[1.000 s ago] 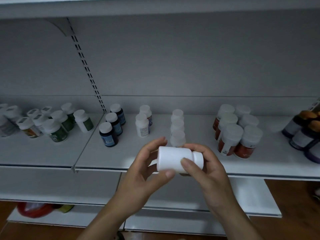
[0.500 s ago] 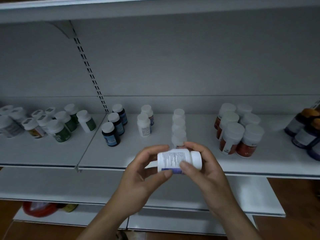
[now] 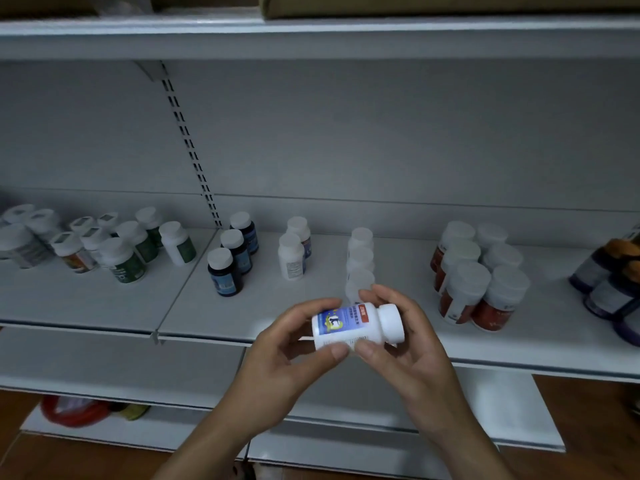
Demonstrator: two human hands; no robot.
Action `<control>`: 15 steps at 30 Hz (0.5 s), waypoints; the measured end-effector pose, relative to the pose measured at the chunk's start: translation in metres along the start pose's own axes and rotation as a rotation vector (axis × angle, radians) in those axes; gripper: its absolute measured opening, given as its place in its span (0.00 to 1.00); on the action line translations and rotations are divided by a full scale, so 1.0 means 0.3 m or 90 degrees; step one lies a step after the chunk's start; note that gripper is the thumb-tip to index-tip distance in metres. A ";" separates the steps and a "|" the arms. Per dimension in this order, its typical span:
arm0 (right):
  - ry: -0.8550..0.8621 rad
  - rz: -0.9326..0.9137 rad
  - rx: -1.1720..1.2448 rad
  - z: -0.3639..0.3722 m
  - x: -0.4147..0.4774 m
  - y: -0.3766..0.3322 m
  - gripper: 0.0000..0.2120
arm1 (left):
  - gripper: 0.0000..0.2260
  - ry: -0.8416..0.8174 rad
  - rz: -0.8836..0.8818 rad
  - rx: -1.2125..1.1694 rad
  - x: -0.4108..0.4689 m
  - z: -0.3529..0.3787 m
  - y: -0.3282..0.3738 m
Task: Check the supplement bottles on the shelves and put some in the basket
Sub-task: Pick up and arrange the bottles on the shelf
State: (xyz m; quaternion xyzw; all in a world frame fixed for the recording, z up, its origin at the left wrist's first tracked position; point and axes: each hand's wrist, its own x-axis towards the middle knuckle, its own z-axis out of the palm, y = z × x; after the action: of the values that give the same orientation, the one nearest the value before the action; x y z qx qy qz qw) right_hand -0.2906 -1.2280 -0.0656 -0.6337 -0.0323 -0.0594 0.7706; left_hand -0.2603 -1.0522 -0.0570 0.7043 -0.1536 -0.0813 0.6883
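Pale grey metal shelving [image 3: 86,306] fills the view in dim light, with brown wooden floor [image 3: 588,427] showing below it. In front of the middle shelf we hold a white plastic supplement bottle with a blue-and-yellow label [image 3: 346,323]. It lies on its side in the air, white cap pointing right and label facing us.

Our left hand [image 3: 284,368] grips the base end, thumb below and fingers [image 3: 311,308] curled over the top. Our right hand [image 3: 415,358] grips the cap end the same way, its fingers [image 3: 388,296] wrapped behind the neck. Both sets of fingers are narrow, closed round the bottle.

Just behind it on the shelf stands a row of three plain white bottles [image 3: 360,258]. To their left stand two white bottles with pale labels [image 3: 292,258], then three dark bottles with blue labels [image 3: 230,268]. Further left is a cluster of white-capped bottles with green labels [image 3: 128,258].

To the right a group of white-capped bottles with red-brown labels [image 3: 478,282] stands close together. At the right edge we see purple bottles with orange caps [image 3: 609,282]. On the bottom shelf, far left, lies a red object [image 3: 74,410] that we cannot make out.
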 end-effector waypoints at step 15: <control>0.163 0.019 -0.179 0.118 0.088 0.042 0.17 | 0.21 0.011 0.024 0.331 0.063 -0.118 -0.019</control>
State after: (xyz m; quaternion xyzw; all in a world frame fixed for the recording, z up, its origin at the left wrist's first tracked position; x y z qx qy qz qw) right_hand -0.2620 -1.1923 -0.0677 -0.7230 0.0841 -0.1321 0.6729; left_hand -0.2303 -1.0251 -0.0595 0.8552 -0.1765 -0.0203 0.4869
